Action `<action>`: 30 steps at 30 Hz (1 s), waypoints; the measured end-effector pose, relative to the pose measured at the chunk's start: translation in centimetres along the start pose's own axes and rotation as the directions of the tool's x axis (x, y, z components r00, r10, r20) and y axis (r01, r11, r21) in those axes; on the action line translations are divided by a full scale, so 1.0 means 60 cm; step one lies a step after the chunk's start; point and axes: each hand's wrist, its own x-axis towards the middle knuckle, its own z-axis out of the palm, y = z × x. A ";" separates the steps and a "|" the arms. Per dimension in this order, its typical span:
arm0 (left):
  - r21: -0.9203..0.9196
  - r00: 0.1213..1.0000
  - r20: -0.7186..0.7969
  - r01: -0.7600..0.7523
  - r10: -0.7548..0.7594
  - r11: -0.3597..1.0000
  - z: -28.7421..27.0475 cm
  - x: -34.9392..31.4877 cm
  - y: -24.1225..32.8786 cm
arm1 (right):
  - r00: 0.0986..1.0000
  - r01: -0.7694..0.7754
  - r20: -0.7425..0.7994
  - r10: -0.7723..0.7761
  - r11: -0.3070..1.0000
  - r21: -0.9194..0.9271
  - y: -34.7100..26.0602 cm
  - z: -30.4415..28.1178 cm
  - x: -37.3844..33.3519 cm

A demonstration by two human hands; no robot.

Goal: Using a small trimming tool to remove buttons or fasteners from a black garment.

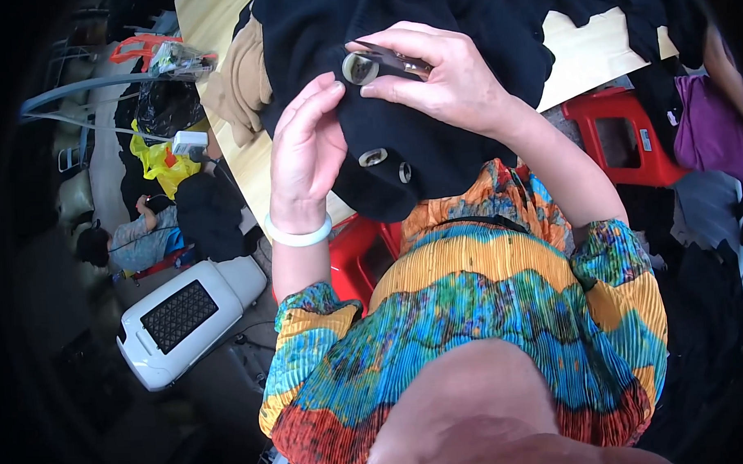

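My right hand (452,74) is closed around a pair of dark thread snips (398,62), their pointed end toward the left. Just by its thumb and the blades is a large round, pale-rimmed button (359,69); I cannot tell whether the fingers pinch it. My left hand (309,144), with a white bangle (298,233) at the wrist, is raised beside the button, its fingers stretched out and seemingly empty. Below both hands a black garment (434,160) spreads over my lap and the table. Two more round buttons (373,157) show on it, nearer to me.
The pale wooden table (237,175) carries tan cloth (239,81) on the left and more black cloth on the right. Red stools (618,141) stand at the right and under me. On the left are a white slatted-panel appliance (182,320), plastic bags (160,162) and a seated person (138,236).
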 end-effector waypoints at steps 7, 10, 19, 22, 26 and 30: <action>0.219 0.988 0.111 -0.132 0.110 0.967 -0.006 0.002 0.008 | 0.998 -0.067 0.028 0.065 0.994 0.091 0.004 0.007 0.001; 0.059 0.989 0.144 -0.038 0.029 0.997 0.004 0.005 -0.002 | 0.994 -0.108 0.024 0.106 0.974 0.199 0.008 0.010 -0.004; 0.140 0.985 0.149 -0.108 0.087 0.984 -0.006 0.012 -0.009 | 0.998 -0.022 -0.062 0.016 0.994 -0.102 0.008 0.013 -0.010; -0.104 0.990 0.134 0.065 -0.050 0.992 -0.015 0.016 -0.008 | 0.997 -0.007 -0.076 0.001 0.997 -0.081 0.015 0.010 -0.006; -0.329 0.948 0.265 0.259 -0.175 0.908 -0.018 0.015 -0.012 | 0.994 -0.077 -0.069 0.080 0.996 0.044 0.010 0.001 -0.006; -0.410 0.900 0.409 0.330 -0.152 0.850 -0.022 0.012 -0.017 | 0.941 -0.327 0.044 0.335 0.870 0.368 0.001 -0.014 -0.009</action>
